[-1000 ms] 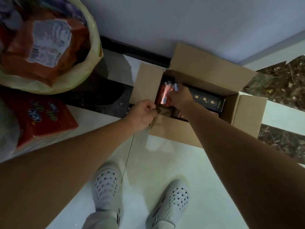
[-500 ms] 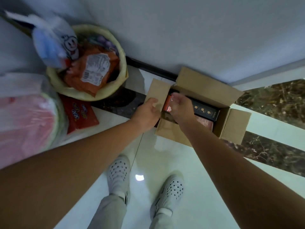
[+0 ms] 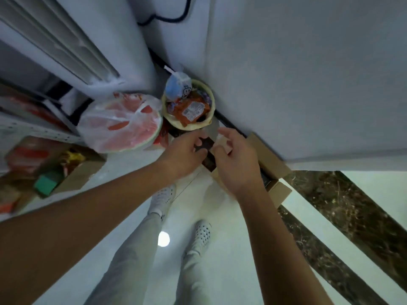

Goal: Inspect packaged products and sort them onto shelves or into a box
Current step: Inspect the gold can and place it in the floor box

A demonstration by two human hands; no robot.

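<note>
Above the box [image 3: 275,165], the left hand [image 3: 182,155] pinches a dark packet [image 3: 206,146], seemingly for inspection. Beside it, the right hand [image 3: 237,164] spreads empty.

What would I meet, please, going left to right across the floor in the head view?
Low cardboard box holding a green packet → halved watermelon in a clear plastic bag → round yellow basket → open brown cardboard box by the wall.
</note>
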